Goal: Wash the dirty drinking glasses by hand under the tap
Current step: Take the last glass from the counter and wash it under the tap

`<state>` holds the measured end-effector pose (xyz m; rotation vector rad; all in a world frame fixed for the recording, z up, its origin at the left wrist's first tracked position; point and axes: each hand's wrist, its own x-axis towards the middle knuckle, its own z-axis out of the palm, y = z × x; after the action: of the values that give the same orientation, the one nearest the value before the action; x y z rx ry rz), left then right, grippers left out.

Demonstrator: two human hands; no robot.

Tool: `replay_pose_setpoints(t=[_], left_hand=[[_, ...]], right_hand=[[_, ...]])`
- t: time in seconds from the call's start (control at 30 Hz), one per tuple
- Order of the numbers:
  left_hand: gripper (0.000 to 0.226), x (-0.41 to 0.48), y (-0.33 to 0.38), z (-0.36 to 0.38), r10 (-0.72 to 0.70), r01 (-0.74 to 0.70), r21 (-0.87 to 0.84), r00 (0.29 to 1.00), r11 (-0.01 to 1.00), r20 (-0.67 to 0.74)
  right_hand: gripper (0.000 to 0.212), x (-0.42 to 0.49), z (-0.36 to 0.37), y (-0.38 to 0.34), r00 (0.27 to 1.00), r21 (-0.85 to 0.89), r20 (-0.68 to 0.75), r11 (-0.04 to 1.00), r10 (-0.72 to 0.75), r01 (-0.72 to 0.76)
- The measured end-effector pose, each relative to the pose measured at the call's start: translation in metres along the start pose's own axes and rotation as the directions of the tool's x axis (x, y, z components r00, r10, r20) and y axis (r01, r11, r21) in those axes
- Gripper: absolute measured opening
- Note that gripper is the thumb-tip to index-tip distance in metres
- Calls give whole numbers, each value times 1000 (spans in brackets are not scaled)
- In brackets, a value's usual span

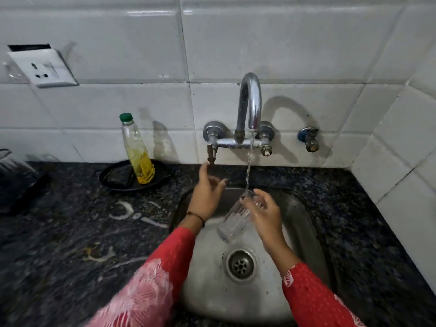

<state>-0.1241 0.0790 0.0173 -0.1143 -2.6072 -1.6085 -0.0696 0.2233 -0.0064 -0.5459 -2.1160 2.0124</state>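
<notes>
A clear ribbed drinking glass is tilted over the steel sink, its mouth up under the thin stream of water running from the chrome tap. My right hand grips the glass near its rim. My left hand is empty with fingers spread, just below the left tap handle, not touching the glass.
A bottle of yellow liquid with a green cap stands on a black dish on the dark granite counter to the left. A wall socket sits upper left. The drain lies below the glass. White tiled walls close the back and right.
</notes>
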Motion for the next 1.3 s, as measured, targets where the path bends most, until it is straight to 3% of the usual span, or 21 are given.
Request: replay_pose_setpoints(t=[0.07,0.13,0.23,0.33,0.4,0.5,0.63,0.7,0.73,0.8,0.9,0.93,1.13,1.3], left_hand=[[38,-41,-17,2,-54,61,-63,992,996,112],[26,-79,-25,2,-90,112,-117,980,987,179],[48,-114,-32,-5,-136,187,-262,970,947,200],[68,-131,-40,-17,-138,182,-271,975,945,174],[66,-137,-42,-27,-151,172,-244,983,954,103],[64,-138,-43,-40,-145,152,-260,988,954,44],[66,-133,-44,-78,-117,120,-250,993,961,28],[67,-129,-44,-107,-93,87,-226,996,970,-17],[69,-126,-44,-125,-81,68,-217,995,974,-54],[72,-120,-45,-165,-67,37,-226,989,974,-130],[73,-108,-55,-234,-43,-8,-239,977,971,-207],[73,-104,-57,-254,-28,-26,-226,973,974,-230],[72,-55,-113,-393,56,-101,-106,928,989,-369],[71,-5,-193,-490,0,-39,-100,929,994,-369]], right_hand=[[31,-12,2,12,960,262,-5,927,280,-268],[32,-27,6,24,847,463,91,731,524,-502],[48,-53,16,41,727,506,258,552,636,-662],[58,-75,26,47,664,528,371,441,649,-726],[61,-86,32,48,657,497,408,449,634,-742],[53,-98,37,44,676,354,418,576,607,-736],[28,-100,51,35,847,82,180,851,500,-519],[31,-97,69,28,943,-198,162,946,290,-257],[33,-96,81,23,965,-340,207,937,161,-84],[41,-96,111,9,920,-453,393,870,1,193],[71,-108,191,-17,796,-394,605,872,9,290],[76,-110,217,-22,788,-360,614,869,-53,339],[62,-111,412,-45,716,-78,597,863,-361,500],[52,-100,548,-47,680,2,626,874,-380,487]])
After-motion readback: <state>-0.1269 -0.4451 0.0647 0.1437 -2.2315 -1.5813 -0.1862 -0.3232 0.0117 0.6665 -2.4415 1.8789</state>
